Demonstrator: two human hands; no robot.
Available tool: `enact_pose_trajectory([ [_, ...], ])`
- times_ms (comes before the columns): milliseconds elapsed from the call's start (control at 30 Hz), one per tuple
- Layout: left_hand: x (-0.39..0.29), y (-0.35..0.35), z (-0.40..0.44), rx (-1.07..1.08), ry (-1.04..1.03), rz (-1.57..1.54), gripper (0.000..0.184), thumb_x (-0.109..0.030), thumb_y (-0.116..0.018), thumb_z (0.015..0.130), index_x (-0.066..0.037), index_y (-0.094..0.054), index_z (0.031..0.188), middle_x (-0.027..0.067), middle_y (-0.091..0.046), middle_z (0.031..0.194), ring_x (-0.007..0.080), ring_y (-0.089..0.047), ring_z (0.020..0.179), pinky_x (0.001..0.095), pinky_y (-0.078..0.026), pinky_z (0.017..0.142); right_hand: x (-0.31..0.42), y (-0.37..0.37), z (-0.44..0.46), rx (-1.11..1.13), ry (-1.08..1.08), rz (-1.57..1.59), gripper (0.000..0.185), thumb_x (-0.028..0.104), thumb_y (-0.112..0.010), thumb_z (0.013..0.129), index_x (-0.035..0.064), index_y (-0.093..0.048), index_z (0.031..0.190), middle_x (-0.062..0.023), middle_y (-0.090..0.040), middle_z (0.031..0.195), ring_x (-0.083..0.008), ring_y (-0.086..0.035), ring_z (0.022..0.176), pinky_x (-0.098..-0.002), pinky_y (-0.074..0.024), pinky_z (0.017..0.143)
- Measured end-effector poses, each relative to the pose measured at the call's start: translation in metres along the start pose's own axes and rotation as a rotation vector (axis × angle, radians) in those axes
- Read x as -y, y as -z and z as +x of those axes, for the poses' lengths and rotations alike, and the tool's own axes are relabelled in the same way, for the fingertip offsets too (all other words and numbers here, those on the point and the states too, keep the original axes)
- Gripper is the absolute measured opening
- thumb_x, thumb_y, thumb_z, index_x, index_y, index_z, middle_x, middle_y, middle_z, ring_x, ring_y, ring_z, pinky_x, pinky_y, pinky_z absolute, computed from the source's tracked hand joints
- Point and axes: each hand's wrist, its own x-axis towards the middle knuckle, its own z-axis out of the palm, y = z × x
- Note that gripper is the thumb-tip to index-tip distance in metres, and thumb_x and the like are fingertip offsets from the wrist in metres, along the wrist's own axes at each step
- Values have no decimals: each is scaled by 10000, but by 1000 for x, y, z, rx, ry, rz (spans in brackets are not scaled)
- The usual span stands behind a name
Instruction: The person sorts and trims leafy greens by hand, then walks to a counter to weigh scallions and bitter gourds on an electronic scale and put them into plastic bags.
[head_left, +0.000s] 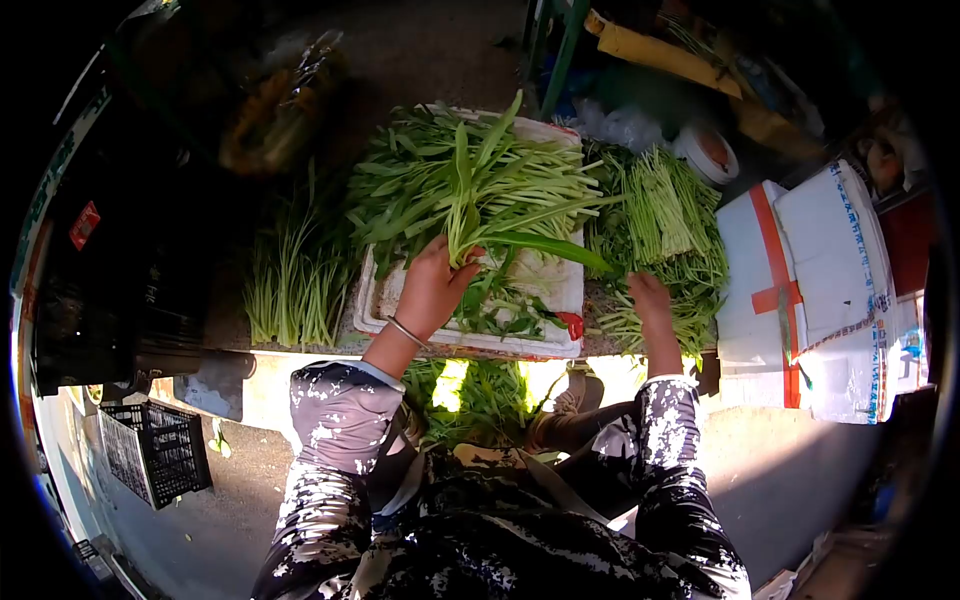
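Note:
My left hand (432, 288), with a bangle at the wrist, is closed around the lower stems of a small bunch of water spinach (462, 205). The bunch stands up over a white foam tray (366, 310), and one long leaf points right. Behind it, a large pile of water spinach (545, 165) covers the back of the tray. Loose leaves (500, 310) lie at its front. To the right, my right hand (650, 295) hovers by the heaped greens (700, 270), fingers curled together; whatever they pinch is too small to make out.
Upright stems (290, 300) stand left of the tray. At the right are a white foam box (830, 290) with red tape and a round tub (708, 153). A black crate (165, 455) sits on the floor; more greens (470, 405) lie below the table edge.

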Motion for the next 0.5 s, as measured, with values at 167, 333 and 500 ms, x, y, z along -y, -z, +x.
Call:
enact_pose_trajectory([
  [167, 13, -10, -7, 220, 120, -224, 227, 6, -620, 728, -14, -572, 949, 69, -568, 797, 156, -572, 704, 255, -458, 627, 83, -65, -88, 375, 474, 174, 252, 196, -590, 813, 28, -604, 1001, -49, -617, 820, -88, -530, 724, -228, -421, 654],
  [333, 6, -12, -8, 468, 326, -479, 318, 34, -589, 761, 0, -484, 1059, 42, -560, 826, 135, -580, 813, 237, -465, 721, 111, -92, -120, 603, 487, 335, 189, 143, -574, 830, 19, -603, 969, -27, -609, 801, -72, -523, 716, -203, -410, 640],
  [500, 3, -13, -6, 551, 471, -719, 384, 60, -582, 752, 0, -416, 1094, 48, -555, 844, 167, -590, 845, 255, -479, 720, 114, -101, -119, 685, 488, 421, 209, 160, -574, 834, 10, -593, 978, -29, -611, 826, -74, -528, 727, -212, -417, 650],
])
